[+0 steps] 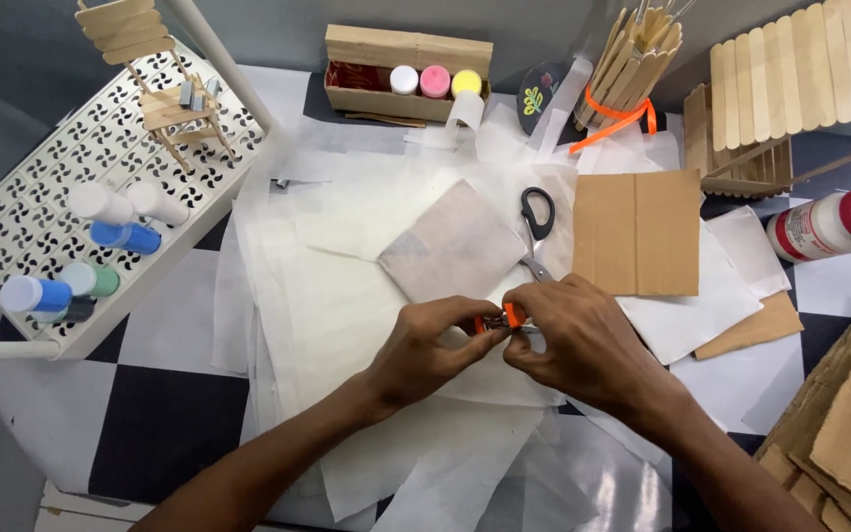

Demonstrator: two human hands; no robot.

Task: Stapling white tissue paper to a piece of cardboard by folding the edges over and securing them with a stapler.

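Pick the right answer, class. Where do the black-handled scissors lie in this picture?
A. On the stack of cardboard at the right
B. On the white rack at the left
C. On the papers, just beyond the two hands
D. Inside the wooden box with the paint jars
C: the scissors lie flat on the white papers, just past the left hand and right hand, which pinch a small orange thing.

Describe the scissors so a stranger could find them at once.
Start at the pile of white paper sheets on the checkered table. Just beyond the two hands, the scissors lie beside a brown cardboard square. Their black loop handles are the only ones there.
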